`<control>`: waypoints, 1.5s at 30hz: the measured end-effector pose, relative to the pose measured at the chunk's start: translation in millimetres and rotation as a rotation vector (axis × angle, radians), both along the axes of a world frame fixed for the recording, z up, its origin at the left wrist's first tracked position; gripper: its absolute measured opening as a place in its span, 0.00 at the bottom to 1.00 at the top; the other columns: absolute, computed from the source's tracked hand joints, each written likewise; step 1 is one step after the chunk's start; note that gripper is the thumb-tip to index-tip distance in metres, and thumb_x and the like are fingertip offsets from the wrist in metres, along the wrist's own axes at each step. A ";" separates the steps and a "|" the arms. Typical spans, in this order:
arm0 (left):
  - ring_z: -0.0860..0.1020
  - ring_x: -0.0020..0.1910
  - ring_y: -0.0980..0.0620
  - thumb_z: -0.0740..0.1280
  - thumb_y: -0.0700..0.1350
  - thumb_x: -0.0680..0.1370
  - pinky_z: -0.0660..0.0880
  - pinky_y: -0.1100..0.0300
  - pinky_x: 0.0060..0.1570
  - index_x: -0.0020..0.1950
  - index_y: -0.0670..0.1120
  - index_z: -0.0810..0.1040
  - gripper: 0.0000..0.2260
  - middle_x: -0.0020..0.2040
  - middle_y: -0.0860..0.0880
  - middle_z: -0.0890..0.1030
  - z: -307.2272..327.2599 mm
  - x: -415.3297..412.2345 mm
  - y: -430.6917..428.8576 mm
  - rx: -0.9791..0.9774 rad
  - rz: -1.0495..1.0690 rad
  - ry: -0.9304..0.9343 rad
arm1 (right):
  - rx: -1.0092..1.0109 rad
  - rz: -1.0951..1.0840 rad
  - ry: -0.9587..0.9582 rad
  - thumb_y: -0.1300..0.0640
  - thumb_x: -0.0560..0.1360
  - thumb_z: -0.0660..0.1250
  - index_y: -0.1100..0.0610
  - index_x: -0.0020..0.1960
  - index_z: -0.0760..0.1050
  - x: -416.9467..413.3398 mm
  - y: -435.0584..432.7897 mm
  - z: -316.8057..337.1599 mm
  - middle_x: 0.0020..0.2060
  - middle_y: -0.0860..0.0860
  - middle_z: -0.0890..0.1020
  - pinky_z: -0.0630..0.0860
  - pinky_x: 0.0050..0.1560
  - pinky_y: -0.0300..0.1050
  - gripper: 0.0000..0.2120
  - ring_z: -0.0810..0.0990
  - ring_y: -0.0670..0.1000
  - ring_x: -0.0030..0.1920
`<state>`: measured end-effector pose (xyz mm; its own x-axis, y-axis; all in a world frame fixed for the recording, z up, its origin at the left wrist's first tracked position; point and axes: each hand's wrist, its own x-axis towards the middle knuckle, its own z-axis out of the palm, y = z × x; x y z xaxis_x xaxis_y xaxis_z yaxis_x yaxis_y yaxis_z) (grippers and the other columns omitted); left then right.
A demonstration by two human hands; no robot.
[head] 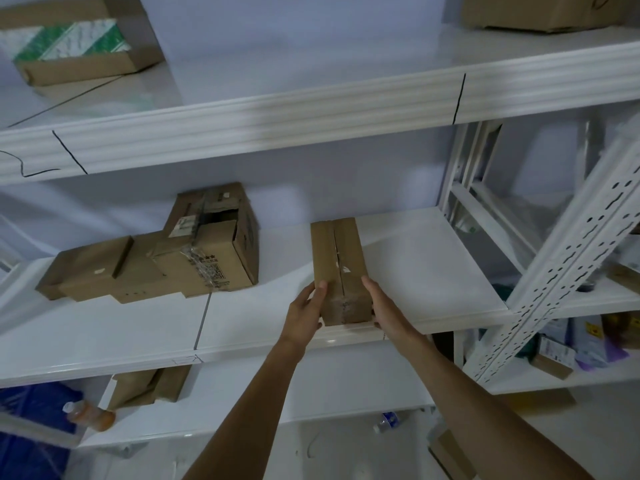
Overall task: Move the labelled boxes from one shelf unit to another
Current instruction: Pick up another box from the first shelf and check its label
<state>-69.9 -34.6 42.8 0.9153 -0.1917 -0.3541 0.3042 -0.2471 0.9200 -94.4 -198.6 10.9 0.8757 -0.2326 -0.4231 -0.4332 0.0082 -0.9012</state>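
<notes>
A narrow brown cardboard box (337,258) lies lengthwise on the middle white shelf (433,271), its near end at the shelf's front edge. My left hand (306,315) presses its left side and my right hand (384,308) its right side, so both hold the box between them. To the left on the same shelf rest a taped, torn box with a label (214,244) and a flat box (93,271).
The upper shelf (311,109) carries a green-and-white printed box (72,46) at left and another carton (543,12) at right. A perforated white upright (568,258) leans at right before a neighbouring shelf unit with small packages. Below lie a carton (149,386) and bottles (90,415).
</notes>
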 end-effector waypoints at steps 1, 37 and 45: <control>0.77 0.70 0.41 0.60 0.64 0.82 0.75 0.46 0.69 0.78 0.53 0.71 0.27 0.72 0.47 0.78 0.0 -1.4 1.4 0.010 0.005 -0.030 | 0.050 -0.024 0.002 0.29 0.80 0.48 0.46 0.81 0.62 -1.8 1.1 1.4 0.76 0.50 0.71 0.64 0.75 0.55 0.35 0.69 0.55 0.75; 0.87 0.57 0.45 0.63 0.53 0.84 0.82 0.48 0.62 0.77 0.54 0.73 0.20 0.62 0.48 0.85 35.2 -30.4 25.6 -0.244 0.032 -0.159 | 0.668 -0.114 -0.190 0.39 0.71 0.71 0.49 0.72 0.74 -36.2 -15.9 20.4 0.66 0.59 0.82 0.74 0.68 0.68 0.32 0.83 0.64 0.63; 0.86 0.60 0.43 0.62 0.55 0.84 0.81 0.48 0.62 0.77 0.55 0.73 0.21 0.66 0.46 0.83 25.4 -33.0 26.1 -0.233 0.057 -0.100 | 0.579 -0.067 -0.139 0.36 0.67 0.70 0.45 0.65 0.77 -44.0 -11.6 21.9 0.62 0.57 0.85 0.73 0.70 0.63 0.29 0.82 0.62 0.61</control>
<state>-102.9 -8.6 68.2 0.9552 -0.2043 -0.2140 0.2165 -0.0100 0.9762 -138.4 -210.3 32.8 0.9234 -0.0553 -0.3798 -0.2930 0.5379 -0.7905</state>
